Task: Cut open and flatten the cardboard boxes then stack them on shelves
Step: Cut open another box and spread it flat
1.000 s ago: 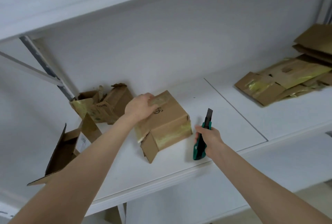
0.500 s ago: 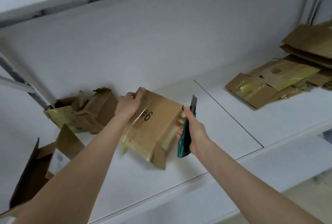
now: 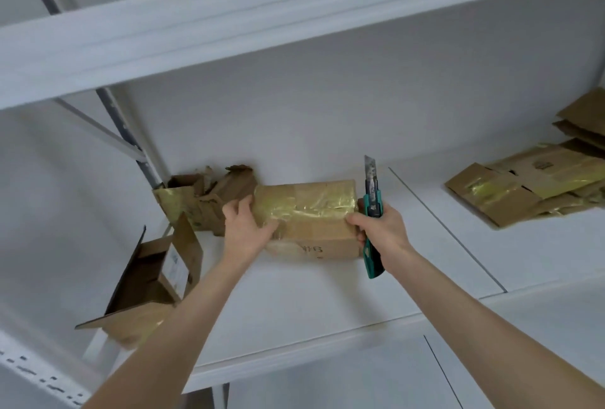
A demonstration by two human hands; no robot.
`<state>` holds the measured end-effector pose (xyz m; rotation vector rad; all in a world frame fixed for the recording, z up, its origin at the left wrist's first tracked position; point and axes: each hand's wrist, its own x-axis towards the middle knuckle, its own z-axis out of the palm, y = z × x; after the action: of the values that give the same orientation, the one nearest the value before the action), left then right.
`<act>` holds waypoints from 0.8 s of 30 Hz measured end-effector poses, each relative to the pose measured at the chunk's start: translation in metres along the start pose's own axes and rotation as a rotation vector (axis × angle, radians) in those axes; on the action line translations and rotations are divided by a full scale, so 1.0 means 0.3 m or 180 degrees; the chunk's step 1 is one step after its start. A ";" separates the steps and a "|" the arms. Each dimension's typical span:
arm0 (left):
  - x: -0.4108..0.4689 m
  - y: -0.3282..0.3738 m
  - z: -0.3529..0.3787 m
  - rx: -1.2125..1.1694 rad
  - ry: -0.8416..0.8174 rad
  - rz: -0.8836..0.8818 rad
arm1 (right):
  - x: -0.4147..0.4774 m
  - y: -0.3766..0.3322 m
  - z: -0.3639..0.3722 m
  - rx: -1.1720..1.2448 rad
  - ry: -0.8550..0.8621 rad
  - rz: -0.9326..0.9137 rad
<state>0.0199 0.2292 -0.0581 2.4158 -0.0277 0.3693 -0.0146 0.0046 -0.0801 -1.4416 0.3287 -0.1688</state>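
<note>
A taped brown cardboard box (image 3: 311, 215) is held just above the white shelf (image 3: 327, 303), its shiny yellow tape facing up. My left hand (image 3: 247, 228) grips its left end, thumb on the front face. At the right end is my right hand (image 3: 381, 228), which holds a green utility knife (image 3: 373, 212) with the blade pointing up, while its thumb and fingers also pinch the box. A stack of flattened boxes (image 3: 530, 185) lies on the shelf at the far right.
A torn, crumpled box (image 3: 203, 199) sits against the back wall behind my left hand. An open box (image 3: 154, 277) leans at the shelf's left end by the grey upright post (image 3: 127, 133). Another white shelf (image 3: 262, 22) runs overhead.
The box has been turned so its taped side faces up and now sits level between both hands. My right hand with the knife moved onto the box's right end.
</note>
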 end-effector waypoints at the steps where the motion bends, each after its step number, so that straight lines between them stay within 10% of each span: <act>1: -0.008 0.014 -0.005 0.0613 0.0011 0.0432 | -0.005 0.006 0.005 0.0009 -0.0016 -0.0027; 6: -0.042 0.145 0.062 0.2414 -0.0715 0.1612 | -0.038 0.022 0.015 0.0017 -0.0134 -0.0190; 24: -0.038 0.028 0.048 0.2059 -0.0406 0.2188 | -0.171 0.114 -0.109 -0.0952 -0.0589 -0.0582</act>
<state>0.0118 0.2127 -0.0664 3.0081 -0.9422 0.5955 -0.0764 -0.0059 -0.1108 -1.7704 0.0706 -0.1363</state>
